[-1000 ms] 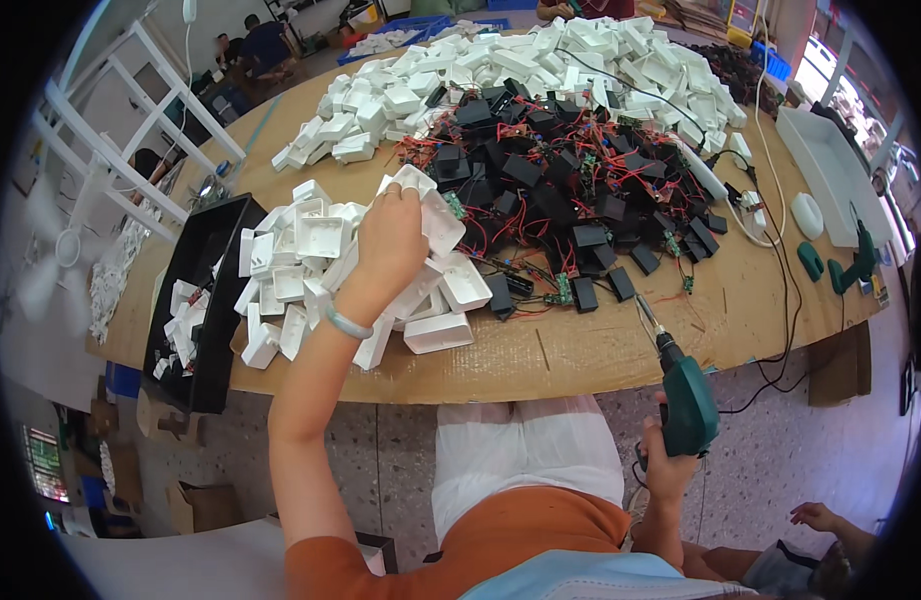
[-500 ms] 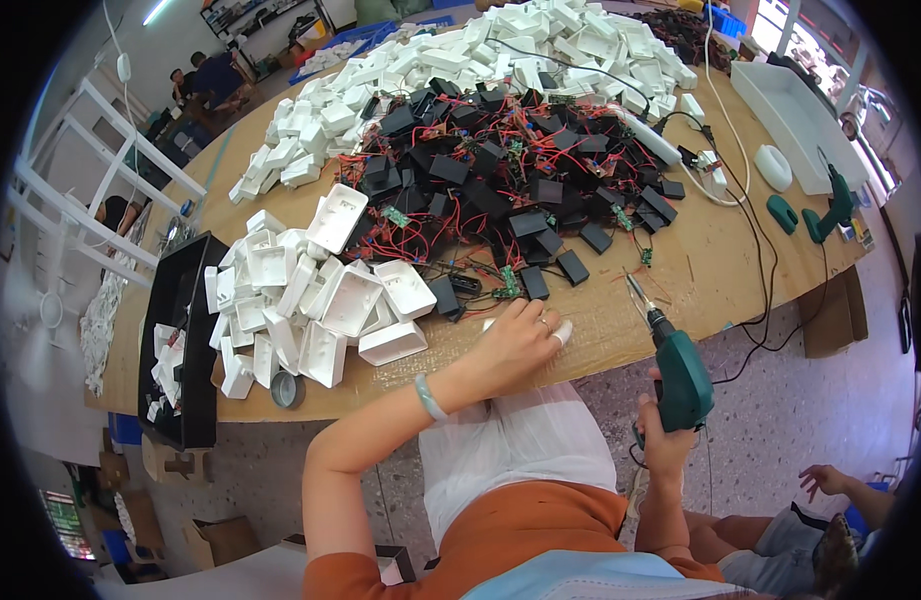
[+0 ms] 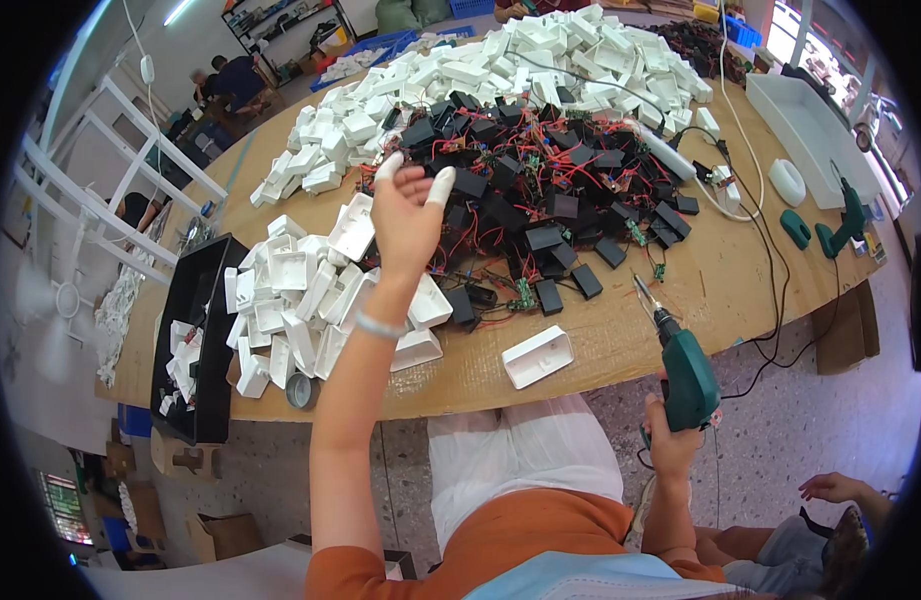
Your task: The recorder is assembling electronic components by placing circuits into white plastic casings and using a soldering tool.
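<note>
left hand (image 3: pixel 405 215) open, empty, reaching toward black modules (image 3: pixel 540 190) | right hand (image 3: pixel 670 445) clamped on green screwdriver (image 3: pixel 685 375) | white cover (image 3: pixel 537 356) apparently awaits fitting

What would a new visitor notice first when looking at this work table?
The eye goes first to the tangle of black modules with red wires covering the middle of the wooden table, with heaps of white plastic cases behind and to the left of it. Next comes the raised left hand, open above the pile with white caps on its fingertips. At the near edge, the right hand grips a green electric screwdriver, beside a single white case.
</note>
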`<control>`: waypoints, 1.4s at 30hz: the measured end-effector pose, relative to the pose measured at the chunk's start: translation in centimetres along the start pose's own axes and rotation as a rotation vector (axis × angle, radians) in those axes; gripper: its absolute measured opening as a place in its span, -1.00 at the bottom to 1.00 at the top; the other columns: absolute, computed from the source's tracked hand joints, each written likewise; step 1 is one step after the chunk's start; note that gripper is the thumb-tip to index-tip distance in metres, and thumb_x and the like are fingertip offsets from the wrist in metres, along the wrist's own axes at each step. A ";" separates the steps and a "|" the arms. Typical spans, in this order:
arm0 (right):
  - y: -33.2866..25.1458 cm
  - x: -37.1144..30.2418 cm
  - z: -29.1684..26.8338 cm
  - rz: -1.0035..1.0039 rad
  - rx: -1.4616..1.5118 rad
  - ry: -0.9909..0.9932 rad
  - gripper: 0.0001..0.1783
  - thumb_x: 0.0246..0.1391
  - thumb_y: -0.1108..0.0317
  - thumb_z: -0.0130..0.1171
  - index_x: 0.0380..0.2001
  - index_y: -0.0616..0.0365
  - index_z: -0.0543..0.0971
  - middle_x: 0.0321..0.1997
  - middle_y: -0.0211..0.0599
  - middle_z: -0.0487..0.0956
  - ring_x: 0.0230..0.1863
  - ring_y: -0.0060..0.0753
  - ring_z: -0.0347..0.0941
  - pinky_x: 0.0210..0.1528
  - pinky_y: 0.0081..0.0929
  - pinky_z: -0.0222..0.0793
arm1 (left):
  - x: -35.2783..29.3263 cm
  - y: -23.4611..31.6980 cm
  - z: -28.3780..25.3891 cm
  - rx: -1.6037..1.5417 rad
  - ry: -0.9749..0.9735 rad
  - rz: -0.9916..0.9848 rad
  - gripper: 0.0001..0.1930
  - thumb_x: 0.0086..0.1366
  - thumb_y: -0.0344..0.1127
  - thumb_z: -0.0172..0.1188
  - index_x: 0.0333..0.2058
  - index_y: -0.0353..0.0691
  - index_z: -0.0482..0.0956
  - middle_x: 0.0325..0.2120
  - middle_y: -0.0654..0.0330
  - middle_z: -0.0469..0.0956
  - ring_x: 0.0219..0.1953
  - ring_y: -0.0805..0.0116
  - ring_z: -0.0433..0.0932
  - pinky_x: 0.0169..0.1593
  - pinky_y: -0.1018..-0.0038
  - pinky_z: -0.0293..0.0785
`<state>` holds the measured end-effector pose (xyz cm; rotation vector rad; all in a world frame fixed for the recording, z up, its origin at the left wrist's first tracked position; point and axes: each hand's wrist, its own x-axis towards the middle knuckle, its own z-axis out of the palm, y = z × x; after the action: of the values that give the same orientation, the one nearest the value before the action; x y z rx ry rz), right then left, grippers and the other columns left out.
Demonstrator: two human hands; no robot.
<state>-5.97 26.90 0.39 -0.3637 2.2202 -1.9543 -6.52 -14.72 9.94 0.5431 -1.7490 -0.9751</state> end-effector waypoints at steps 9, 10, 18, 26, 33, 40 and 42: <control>-0.7 -0.6 0.2 -0.116 0.044 0.081 -0.57 0.13 0.64 0.17 0.09 0.26 0.49 -0.21 -0.40 0.60 -0.57 -0.76 0.32 -0.53 -0.68 0.25 | 6.9 0.8 1.2 -0.260 0.192 0.062 -0.84 0.34 -0.37 0.30 -0.18 -0.30 0.72 -0.35 0.24 0.69 -0.41 0.55 0.55 -0.27 0.58 0.48; -0.5 -0.8 0.2 -0.126 0.025 0.066 -0.58 0.12 0.64 0.16 0.08 0.25 0.50 -0.20 -0.41 0.60 -0.56 -0.76 0.32 -0.53 -0.69 0.25 | 7.7 1.7 -0.7 -0.490 0.175 0.053 -0.86 0.35 -0.40 0.28 -0.16 -0.28 0.70 -0.34 0.21 0.69 -0.40 0.55 0.58 -0.24 0.62 0.51; -0.5 -1.1 -0.2 -0.013 0.039 0.077 -0.64 0.14 0.54 0.25 0.03 0.18 0.57 -0.27 -0.50 0.61 -0.50 -0.73 0.40 -0.45 -0.67 0.33 | 4.4 6.3 -5.4 -0.583 -0.133 -0.076 -0.73 0.41 -0.42 0.18 0.05 -0.32 0.57 -0.09 0.16 0.62 -0.03 0.38 0.61 0.09 0.44 0.53; -1.3 -0.4 0.2 -0.226 -0.018 -0.022 -0.60 0.09 0.40 0.28 0.02 0.20 0.53 -0.53 -0.23 0.43 -0.51 -0.58 0.27 -0.40 -0.43 0.34 | -7.8 2.2 -10.4 -0.146 -0.215 -0.247 -0.74 0.36 -0.41 0.18 -0.03 -0.38 0.57 -0.16 0.07 0.52 -0.20 0.25 0.48 -0.15 0.35 0.46; -3.3 -1.6 -0.5 -0.249 -0.042 -0.002 -0.61 0.07 0.43 0.31 0.00 0.17 0.54 -0.56 -0.24 0.49 -0.53 -0.55 0.34 -0.40 -0.44 0.34 | -12.4 5.7 -5.8 -0.015 -0.390 -0.464 -0.69 0.38 -0.12 0.21 -0.10 -0.25 0.63 -0.23 0.13 0.62 -0.20 0.28 0.58 -0.17 0.36 0.52; -2.5 -1.1 -0.1 -0.158 0.013 -0.052 -0.51 0.10 0.39 0.31 0.13 0.15 0.53 -0.44 -0.29 0.64 -0.44 -0.62 0.49 -0.30 -0.49 0.43 | -13.5 -5.1 -4.3 0.076 -0.605 0.092 -0.85 0.49 -0.30 0.09 -0.08 -0.22 0.51 -0.43 0.21 0.54 -0.48 0.50 0.49 -0.28 0.57 0.46; -3.0 -1.1 -0.1 -0.135 -0.048 -0.037 -0.53 0.12 0.38 0.31 0.12 0.15 0.54 -0.44 -0.32 0.65 -0.44 -0.61 0.50 -0.31 -0.49 0.44 | -15.9 -3.8 -3.3 -0.047 -0.697 0.116 -0.89 0.43 -0.40 0.16 -0.12 -0.24 0.51 -0.43 0.25 0.53 -0.40 0.55 0.48 -0.26 0.59 0.44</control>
<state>-4.71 26.96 3.36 -0.5658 2.2774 -1.9438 2.29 -6.28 -1.49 0.0549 -2.3272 -1.2048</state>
